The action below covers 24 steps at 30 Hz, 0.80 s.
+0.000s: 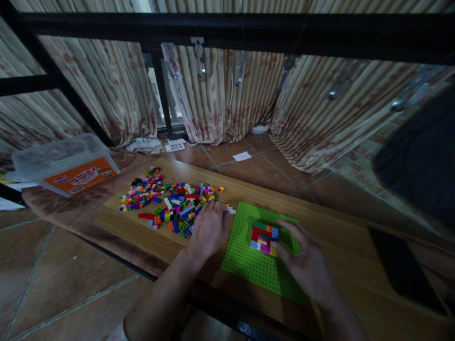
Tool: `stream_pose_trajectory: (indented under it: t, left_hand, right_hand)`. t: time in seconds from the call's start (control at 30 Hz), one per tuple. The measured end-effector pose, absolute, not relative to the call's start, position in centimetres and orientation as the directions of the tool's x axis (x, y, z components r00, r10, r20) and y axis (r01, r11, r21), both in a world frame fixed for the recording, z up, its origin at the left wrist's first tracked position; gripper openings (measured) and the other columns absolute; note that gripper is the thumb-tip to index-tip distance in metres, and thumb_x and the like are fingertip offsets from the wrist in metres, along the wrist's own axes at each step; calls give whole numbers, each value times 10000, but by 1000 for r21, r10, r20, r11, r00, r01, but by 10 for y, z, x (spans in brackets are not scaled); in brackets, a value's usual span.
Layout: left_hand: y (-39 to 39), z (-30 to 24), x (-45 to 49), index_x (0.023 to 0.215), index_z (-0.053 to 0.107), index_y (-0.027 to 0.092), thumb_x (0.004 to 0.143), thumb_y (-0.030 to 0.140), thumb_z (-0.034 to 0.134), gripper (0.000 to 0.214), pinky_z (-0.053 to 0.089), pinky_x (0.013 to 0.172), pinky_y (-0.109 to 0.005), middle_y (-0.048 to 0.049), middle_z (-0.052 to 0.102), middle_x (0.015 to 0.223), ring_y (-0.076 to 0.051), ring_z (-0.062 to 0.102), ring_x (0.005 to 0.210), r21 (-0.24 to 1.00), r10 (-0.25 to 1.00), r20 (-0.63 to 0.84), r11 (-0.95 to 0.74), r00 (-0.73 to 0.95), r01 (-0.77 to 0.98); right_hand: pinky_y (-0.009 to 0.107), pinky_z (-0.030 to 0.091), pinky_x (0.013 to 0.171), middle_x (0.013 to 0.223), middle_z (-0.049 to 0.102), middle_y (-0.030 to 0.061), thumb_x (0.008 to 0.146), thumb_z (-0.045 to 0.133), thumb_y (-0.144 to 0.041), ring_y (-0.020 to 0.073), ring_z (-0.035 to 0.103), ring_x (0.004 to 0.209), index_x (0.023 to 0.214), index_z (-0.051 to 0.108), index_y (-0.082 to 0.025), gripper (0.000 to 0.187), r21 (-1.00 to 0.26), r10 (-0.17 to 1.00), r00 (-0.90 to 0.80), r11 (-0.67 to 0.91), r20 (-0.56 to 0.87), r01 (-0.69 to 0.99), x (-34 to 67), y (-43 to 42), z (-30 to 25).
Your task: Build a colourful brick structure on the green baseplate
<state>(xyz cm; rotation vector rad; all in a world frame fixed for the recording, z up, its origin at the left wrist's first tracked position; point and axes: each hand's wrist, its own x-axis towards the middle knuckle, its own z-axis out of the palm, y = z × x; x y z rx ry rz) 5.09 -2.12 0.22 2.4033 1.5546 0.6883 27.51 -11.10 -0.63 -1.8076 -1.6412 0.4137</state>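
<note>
A green baseplate [249,263] lies on a low wooden table [341,246]. On it stands a small block of mixed red, green, blue and pink bricks [263,235]. My right hand [302,258] rests on the plate with fingers spread, its fingertips touching the right side of that block. My left hand [210,228] lies knuckles up at the plate's left edge, fingers curled beside a white brick [232,210]; what they hold, if anything, is hidden. A heap of loose coloured bricks [170,201] spreads to the left.
A clear plastic box with an orange label [66,163] sits at the far left on a patterned cloth. A dark flat object [401,270] lies at the table's right. Curtains and black metal bars stand behind; papers lie on the tiled floor.
</note>
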Motion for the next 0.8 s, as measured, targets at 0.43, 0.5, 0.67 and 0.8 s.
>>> stream_pose_trajectory:
  t: [0.43, 0.5, 0.67, 0.8]
  left_hand:
    - [-14, -2, 46, 907, 638, 189, 889, 178, 493, 146, 466, 728, -276, -33, 702, 862, -180, 659, 774, 562, 954, 135, -296, 268, 772]
    - [-14, -1, 47, 939, 648, 174, 879, 121, 470, 195, 479, 748, -269, -44, 707, 894, -171, 661, 793, 609, 941, 135, -326, 311, 723]
    - [-16, 3, 52, 986, 668, 172, 868, 65, 433, 283, 495, 820, -288, -52, 714, 954, -180, 665, 875, 675, 906, 151, -387, 396, 628]
    - [-23, 0, 57, 1048, 659, 186, 884, 111, 461, 268, 503, 836, -291, -44, 716, 1012, -179, 669, 905, 723, 892, 148, -392, 426, 569]
  right_hand:
    - [452, 468, 962, 1105, 694, 82, 877, 539, -412, 239, 633, 1048, 1062, 676, -235, 291, -690, 860, 353, 0, 370, 724, 279, -110, -9]
    - [447, 473, 953, 1089, 700, 82, 876, 539, -404, 238, 639, 1036, 1050, 680, -231, 283, -685, 850, 361, 0, 384, 728, 279, -109, -9]
    - [430, 487, 929, 1084, 705, 88, 876, 536, -409, 239, 646, 1026, 1045, 682, -218, 294, -691, 841, 376, -3, 390, 723, 280, -109, -9]
    - [430, 495, 909, 1066, 709, 94, 870, 537, -416, 244, 649, 1009, 1034, 687, -207, 305, -686, 842, 381, -17, 383, 727, 280, -110, -8]
